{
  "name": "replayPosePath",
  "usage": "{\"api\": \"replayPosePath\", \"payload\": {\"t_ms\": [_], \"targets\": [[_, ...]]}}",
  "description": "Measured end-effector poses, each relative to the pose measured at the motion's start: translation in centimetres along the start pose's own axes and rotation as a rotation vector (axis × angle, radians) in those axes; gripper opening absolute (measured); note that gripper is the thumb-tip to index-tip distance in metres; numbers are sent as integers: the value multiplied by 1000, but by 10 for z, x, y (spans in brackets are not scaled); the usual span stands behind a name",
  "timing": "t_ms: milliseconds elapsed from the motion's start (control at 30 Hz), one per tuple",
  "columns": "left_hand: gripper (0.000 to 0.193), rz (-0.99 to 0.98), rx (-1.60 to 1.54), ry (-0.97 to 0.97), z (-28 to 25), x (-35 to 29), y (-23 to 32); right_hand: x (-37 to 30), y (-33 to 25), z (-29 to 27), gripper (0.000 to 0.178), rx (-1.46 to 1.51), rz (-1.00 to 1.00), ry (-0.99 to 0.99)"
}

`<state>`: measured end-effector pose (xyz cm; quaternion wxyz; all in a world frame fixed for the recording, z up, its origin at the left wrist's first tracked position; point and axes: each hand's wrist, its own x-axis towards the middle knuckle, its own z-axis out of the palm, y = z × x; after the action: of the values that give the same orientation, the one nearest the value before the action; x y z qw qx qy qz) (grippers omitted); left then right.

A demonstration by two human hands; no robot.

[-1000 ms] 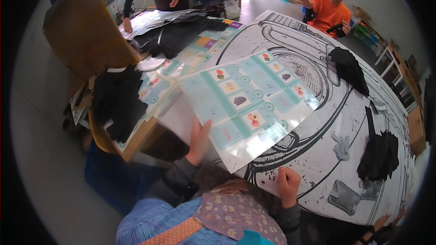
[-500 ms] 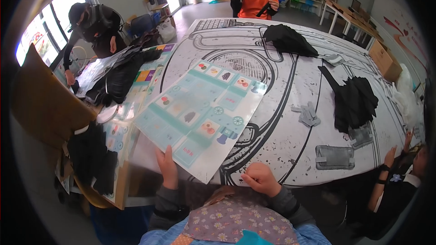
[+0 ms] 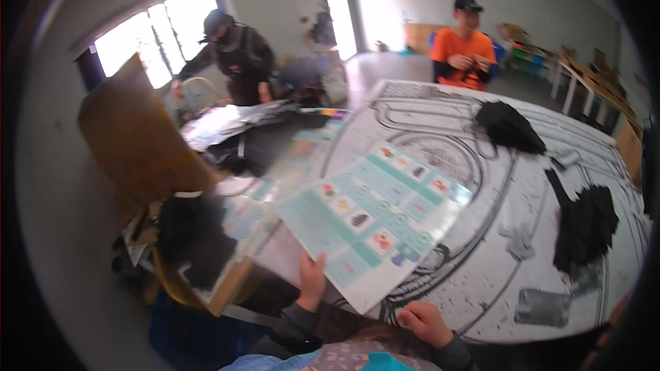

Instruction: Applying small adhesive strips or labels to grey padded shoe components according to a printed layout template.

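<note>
A large pale-green printed sheet [image 3: 377,216] with small fruit pictures and tables lies slanted over the table in front of me, its surface glossy. My left hand [image 3: 313,282] grips its near left edge, the thumb on top and the fingers hidden beneath. At the table's near edge, my right hand [image 3: 425,321] is curled into a loose fist beside the sheet's near corner, apart from it, and nothing shows in it.
The white table cover [image 3: 474,282] has black line drawings. Black cloth pieces [image 3: 584,227] and a grey pouch [image 3: 543,307] lie to the right. On the left stands an open cardboard box [image 3: 141,134] near black cloth [image 3: 196,233]. A person in orange [image 3: 464,55] and another in black [image 3: 240,62] stand beyond.
The whole view has swung left and up, so things appear farther right and lower. The person in orange has brought both hands together at the chest. My hands keep their poses.
</note>
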<state>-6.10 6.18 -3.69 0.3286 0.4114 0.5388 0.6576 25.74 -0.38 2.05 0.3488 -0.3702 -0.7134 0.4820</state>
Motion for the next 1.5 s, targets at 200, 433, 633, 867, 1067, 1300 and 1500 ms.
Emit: {"api": "replayPosePath", "payload": {"t_ms": [200,433,633,867,1067,1300,1500], "targets": [[37,33,-142,-12,4,-12,20,5,-18,13,37,-23,-172,95],[37,23,-98,0,2,-8,20,10,-22,8,28,-59,-125,121],[34,54,-54,-10,6,-6,13,6,13,-1,21,-277,-232,-89],[42,32,-91,9,2,-9,28,14,-17,11,16,-75,-5,70],[42,39,-117,-46,7,-7,26,13,-11,8,14,-164,-63,15],[42,42,-93,-45,9,-10,33,14,-17,11,14,-150,-90,83],[40,81,-51,-36,10,-9,34,13,-13,9,14,-154,-116,68]]}}
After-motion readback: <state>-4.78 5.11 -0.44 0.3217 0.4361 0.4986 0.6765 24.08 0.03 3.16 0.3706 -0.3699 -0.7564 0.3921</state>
